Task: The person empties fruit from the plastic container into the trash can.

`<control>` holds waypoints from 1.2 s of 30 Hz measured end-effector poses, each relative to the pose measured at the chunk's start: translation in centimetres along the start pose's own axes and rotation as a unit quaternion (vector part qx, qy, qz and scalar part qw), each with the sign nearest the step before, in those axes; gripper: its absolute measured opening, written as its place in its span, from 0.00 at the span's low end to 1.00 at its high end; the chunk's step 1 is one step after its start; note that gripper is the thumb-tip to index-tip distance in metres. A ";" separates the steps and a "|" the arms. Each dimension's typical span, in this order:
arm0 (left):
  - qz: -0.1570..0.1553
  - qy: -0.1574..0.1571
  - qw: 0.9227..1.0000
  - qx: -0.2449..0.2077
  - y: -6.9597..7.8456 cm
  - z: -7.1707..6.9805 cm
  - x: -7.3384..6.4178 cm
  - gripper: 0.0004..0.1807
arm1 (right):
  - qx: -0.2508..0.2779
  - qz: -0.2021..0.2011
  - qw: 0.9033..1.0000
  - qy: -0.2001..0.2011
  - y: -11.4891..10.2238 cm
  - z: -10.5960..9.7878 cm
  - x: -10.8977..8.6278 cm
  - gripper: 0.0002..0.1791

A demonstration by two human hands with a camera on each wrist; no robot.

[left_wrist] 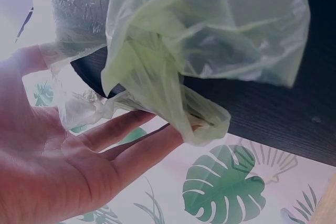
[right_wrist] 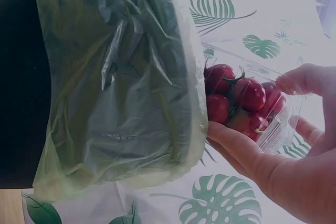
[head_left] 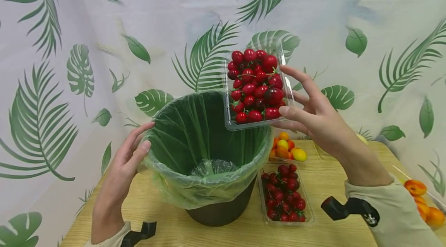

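Note:
My right hand [head_left: 318, 121] grips a clear plastic box of cherry tomatoes [head_left: 256, 88], fingers along its right side and underneath, thumb on the near right edge. The box is tilted over the right part of a dark bin [head_left: 223, 208] lined with a green plastic bag [head_left: 209, 196]. Seen from the right wrist, the thumb and fingers [right_wrist: 236, 142] are around the box, and the bag hides part of it. My left hand [head_left: 120, 171] touches the bin's left rim. Its fingers [left_wrist: 147, 156] are extended against the bag's loose edge, in the left wrist view.
Right of the bin, another clear box with red cherries [head_left: 283, 196] lies on the wooden table [head_left: 163, 220]. Behind it is a tray of orange and yellow fruit [head_left: 287, 148]. More orange fruit [head_left: 432, 214] sits at the far right. A leaf-patterned cloth [head_left: 115, 26] hangs behind.

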State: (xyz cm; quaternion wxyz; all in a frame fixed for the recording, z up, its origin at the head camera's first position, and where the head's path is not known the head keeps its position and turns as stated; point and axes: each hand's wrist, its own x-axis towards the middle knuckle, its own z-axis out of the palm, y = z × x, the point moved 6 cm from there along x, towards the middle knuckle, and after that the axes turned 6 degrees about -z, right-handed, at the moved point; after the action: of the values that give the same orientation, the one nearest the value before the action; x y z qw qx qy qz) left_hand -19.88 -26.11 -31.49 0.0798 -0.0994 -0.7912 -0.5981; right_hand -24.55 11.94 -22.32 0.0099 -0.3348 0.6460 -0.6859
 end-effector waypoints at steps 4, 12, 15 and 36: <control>0.004 0.003 1.000 0.003 0.0 -0.1 0.0 0.25 | -0.022 0.003 1.000 -0.003 0.1 0.5 0.3 0.42; 0.005 0.011 1.000 0.017 -0.2 -0.3 0.1 0.24 | -0.088 -0.011 0.996 -0.015 0.3 0.9 0.8 0.42; 0.008 0.012 1.000 0.018 -0.2 -0.3 0.1 0.24 | -0.102 -0.021 0.994 -0.022 0.4 1.1 1.0 0.42; 0.012 0.009 1.000 0.024 -0.1 -0.3 0.2 0.24 | -0.193 -0.051 0.980 -0.022 0.5 1.9 1.5 0.43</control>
State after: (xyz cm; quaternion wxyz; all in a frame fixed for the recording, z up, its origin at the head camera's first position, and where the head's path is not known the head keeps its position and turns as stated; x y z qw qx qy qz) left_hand -20.08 -26.45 -31.48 0.0966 -0.1018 -0.8031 -0.5791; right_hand -25.00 9.52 -22.23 -0.0756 -0.3783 0.7477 -0.5404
